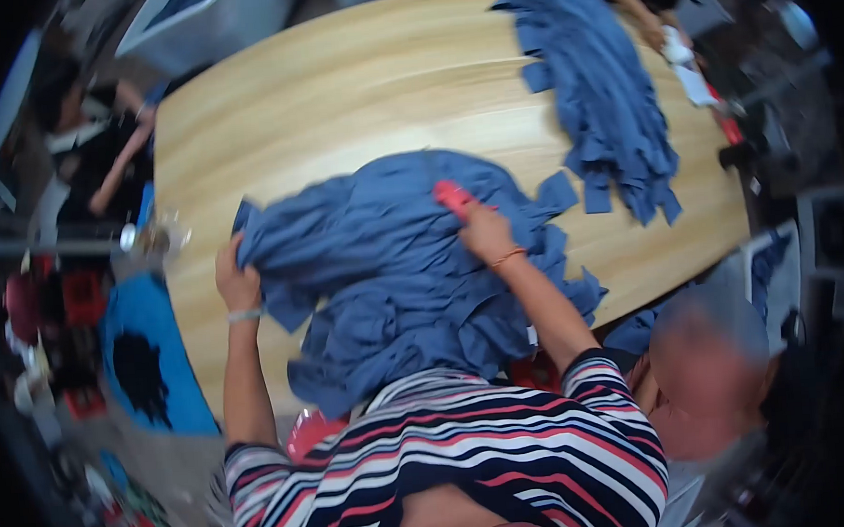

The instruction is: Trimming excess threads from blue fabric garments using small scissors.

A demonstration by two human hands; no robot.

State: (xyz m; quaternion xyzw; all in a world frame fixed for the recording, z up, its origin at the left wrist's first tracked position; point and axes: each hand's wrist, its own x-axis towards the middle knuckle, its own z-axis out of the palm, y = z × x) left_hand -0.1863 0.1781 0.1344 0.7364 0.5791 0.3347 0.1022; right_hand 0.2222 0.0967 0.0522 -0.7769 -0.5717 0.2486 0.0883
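Cloth (372, 228), blue and heaped, is pinched at its left edge by the left hand's (237, 280) grip; a red object (452, 199), too blurred to identify, is clasped in the right hand's (488, 232) grip over its upper right. The heap is spread along the counter's (334, 85) near side. A second blue pile (605, 98) is laid far right, a pale bin (205, 35) set beyond.
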